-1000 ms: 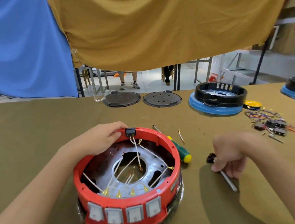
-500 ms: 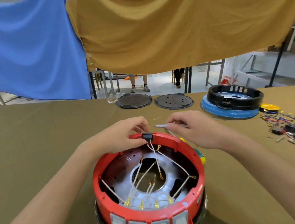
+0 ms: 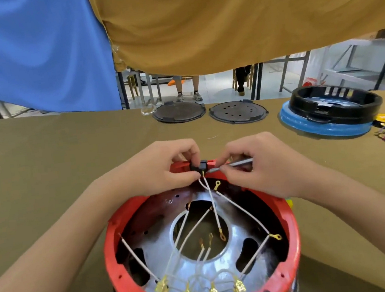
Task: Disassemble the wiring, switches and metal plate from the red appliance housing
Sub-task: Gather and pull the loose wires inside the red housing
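My right hand [image 3: 258,162] just brought the metal tool [image 3: 234,164] to the black connector [image 3: 199,166] at 12 o'clock; my left hand [image 3: 165,168] pinches it, ready to pry.

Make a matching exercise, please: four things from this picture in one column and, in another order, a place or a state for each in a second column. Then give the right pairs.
Things:
1. black connector
2. thin metal tool
3. two dark round lids
4. black ring on blue base

Places or states:
A. at the far edge of the table, side by side
B. pinched by the left hand on the far rim of the red housing
C. far right on the table
D. held in the right hand, tip at the connector

Pairs: 1-B, 2-D, 3-A, 4-C
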The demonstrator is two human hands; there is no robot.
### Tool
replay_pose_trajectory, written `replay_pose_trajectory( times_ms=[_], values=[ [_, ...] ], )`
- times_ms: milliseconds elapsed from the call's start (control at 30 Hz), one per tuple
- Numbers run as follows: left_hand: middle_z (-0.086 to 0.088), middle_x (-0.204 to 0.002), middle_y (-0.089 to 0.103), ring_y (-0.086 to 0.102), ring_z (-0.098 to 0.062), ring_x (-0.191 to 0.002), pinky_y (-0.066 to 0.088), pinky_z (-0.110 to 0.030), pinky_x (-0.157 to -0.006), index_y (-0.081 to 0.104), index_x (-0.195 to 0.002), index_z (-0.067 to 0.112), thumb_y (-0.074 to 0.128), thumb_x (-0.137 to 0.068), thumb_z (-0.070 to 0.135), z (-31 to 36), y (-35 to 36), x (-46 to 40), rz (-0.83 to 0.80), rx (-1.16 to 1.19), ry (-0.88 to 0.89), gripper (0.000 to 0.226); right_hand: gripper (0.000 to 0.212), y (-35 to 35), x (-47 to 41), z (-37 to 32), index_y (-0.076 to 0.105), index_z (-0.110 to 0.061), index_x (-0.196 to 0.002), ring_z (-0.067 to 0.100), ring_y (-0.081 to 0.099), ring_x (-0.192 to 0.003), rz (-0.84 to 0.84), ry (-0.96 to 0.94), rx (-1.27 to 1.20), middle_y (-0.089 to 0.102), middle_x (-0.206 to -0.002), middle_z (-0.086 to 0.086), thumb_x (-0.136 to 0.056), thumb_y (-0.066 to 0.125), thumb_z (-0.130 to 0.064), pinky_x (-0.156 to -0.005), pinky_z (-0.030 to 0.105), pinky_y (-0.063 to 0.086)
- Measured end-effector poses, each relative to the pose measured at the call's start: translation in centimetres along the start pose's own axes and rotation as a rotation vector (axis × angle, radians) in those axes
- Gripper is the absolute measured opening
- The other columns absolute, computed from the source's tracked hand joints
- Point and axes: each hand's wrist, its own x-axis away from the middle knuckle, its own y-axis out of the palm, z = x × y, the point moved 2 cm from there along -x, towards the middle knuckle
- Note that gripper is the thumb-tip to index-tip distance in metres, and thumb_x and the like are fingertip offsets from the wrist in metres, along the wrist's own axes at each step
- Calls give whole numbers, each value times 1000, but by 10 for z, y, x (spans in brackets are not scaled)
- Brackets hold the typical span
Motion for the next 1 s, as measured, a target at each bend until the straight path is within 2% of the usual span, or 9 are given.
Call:
replay_pose_trajectory(
  times_ms=[100,167,267,367,533,667,800,933,1000],
  values=[
    [18,-93,63,60,-3,-82,43,-12,-68,58,-91,32,71,-87,28,2,0,-3,-19,-37,8,15,14,0,3,-1,74,-26,-94,7,61,-68,9,1,19,67,-72,-13,-89,61,-29,-62,25,49],
    [20,-94,63,61,-3,-85,43,-12,-72,58,-93,34,71,-88,29,2,2,-1,5,-25,11,14,16,0,5,-2,74,-27,-96,4,61,-71,22,6,-1,66,-72,-17,-90,59,-32,-63,19,47],
    [20,-99,65,63,0,-93,48,-21,-84,58,-96,36,70,-89,33,-1,5,2,25,-7,0,13,17,2,5,-1,70,-30,-100,3,61,-71,-9,10,34,65,-74,-17,-94,56,-37,-64,23,49],
    [21,-100,65,63,-1,-94,49,-22,-85,59,-96,38,70,-89,34,-1,5,2,27,1,3,13,18,2,4,2,65,-33,-102,4,61,-69,-59,18,51,65,-75,-14,-95,52,-43,-66,33,52],
    [23,-100,65,62,0,-95,49,-23,-87,60,-96,39,70,-89,34,-1,5,2,27,12,-11,13,16,0,3,6,57,-37,-104,2,63,-75,-177,26,23,68,-78,-11,-95,48,-46,-70,31,52],
    [23,-100,64,61,0,-96,49,-26,-87,59,-95,40,69,-90,35,-1,5,2,23,23,-19,12,12,-3,-5,12,58,-36,-102,7,60,-71,-237,-25,-33,64,-76,-6,-94,54,-44,-65,24,47],
    [23,-100,64,61,-1,-95,49,-28,-87,59,-95,39,70,-90,34,-1,5,2,26,24,-14,13,12,-2,-13,18,65,-32,-94,19,53,-68,-168,-34,-131,57,-76,5,-89,62,-43,-65,34,46],
    [23,-100,64,61,-1,-97,49,-29,-89,61,-97,38,70,-90,33,-1,5,2,20,33,-13,12,12,-1,-21,23,70,-24,-89,16,51,-60,-193,-2,-285,59,-72,11,-88,71,-35,-58,28,43],
    [24,-100,64,61,-1,-97,49,-28,-90,61,-97,38,70,-90,34,-1,6,2,18,36,-13,12,13,-1,-23,23,70,-22,-88,23,53,-62,-201,5,-306,59,-73,15,-87,72,-34,-59,28,43]
  ],
)
